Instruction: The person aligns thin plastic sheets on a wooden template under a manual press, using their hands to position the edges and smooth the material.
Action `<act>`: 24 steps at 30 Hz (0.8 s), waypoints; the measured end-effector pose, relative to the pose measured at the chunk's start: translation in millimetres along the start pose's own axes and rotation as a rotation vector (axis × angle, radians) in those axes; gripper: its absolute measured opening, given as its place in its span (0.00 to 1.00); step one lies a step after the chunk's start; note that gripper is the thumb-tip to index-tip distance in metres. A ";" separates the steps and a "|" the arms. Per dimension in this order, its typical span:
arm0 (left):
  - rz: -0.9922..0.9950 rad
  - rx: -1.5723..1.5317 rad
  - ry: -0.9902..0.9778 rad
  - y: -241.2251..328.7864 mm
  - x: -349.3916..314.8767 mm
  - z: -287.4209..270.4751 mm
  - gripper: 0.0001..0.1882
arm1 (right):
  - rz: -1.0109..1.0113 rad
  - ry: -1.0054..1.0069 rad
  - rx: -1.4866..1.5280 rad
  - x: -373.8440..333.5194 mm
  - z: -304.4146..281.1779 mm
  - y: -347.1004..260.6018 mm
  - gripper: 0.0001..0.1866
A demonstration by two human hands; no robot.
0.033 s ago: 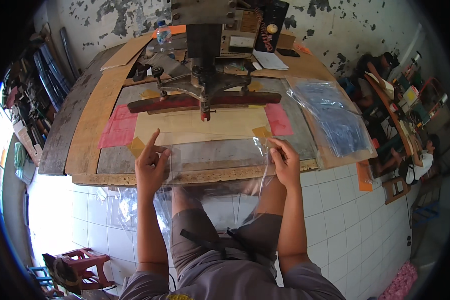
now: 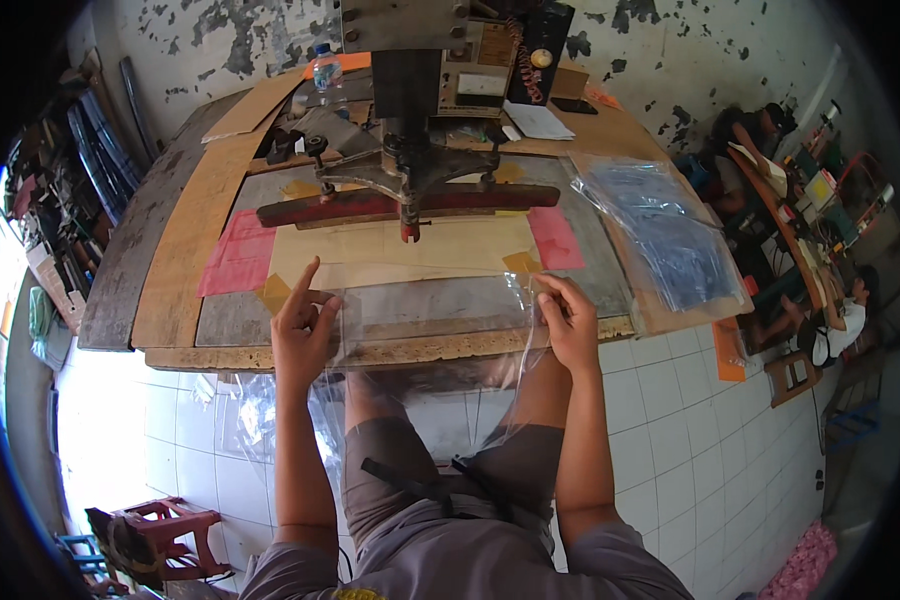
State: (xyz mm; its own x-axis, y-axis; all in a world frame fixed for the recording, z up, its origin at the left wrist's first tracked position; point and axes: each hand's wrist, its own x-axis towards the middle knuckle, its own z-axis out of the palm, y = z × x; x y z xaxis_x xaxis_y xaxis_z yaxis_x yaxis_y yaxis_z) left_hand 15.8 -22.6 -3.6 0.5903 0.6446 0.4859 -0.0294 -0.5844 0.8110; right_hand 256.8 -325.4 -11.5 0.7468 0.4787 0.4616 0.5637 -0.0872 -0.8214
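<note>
A clear plastic sheet stretches between my two hands over the table's front edge and hangs down across my lap. My left hand pinches its left edge, the index finger pointing up. At the opposite edge, my right hand grips the plastic between thumb and fingers. Just beyond lies a pale yellow sheet on the grey work surface, with red patches at its ends and tan tape pieces near its corners. Above it hangs the press's long red-and-dark bar, held by a metal bracket.
A stack of clear plastic lies on the table's right side. Behind the press stand a water bottle and a control box. Loose plastic hangs below the front edge at left. Other people sit at a bench far right.
</note>
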 end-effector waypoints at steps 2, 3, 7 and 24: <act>0.002 0.004 0.011 3.0 0.5 0.8 0.34 | -0.003 0.008 0.017 -0.8 -0.7 2.4 0.14; 0.002 0.003 0.010 7.0 0.2 1.6 0.34 | -0.008 0.008 0.013 -1.2 -1.6 2.8 0.14; 0.067 0.007 0.035 0.9 -0.6 3.4 0.32 | -0.018 0.001 -0.009 -2.4 -0.8 -0.9 0.14; 0.061 -0.037 0.058 -9.0 2.3 4.0 0.26 | -0.092 0.010 0.018 -6.2 -1.8 1.9 0.14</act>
State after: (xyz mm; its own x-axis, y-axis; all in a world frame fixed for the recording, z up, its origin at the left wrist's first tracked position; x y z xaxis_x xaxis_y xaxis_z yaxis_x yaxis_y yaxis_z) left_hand 20.7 -17.9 -11.2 0.5384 0.6364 0.5523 -0.0941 -0.6059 0.7899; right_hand 253.9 -330.1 -15.3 0.6959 0.4749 0.5388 0.6236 -0.0275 -0.7813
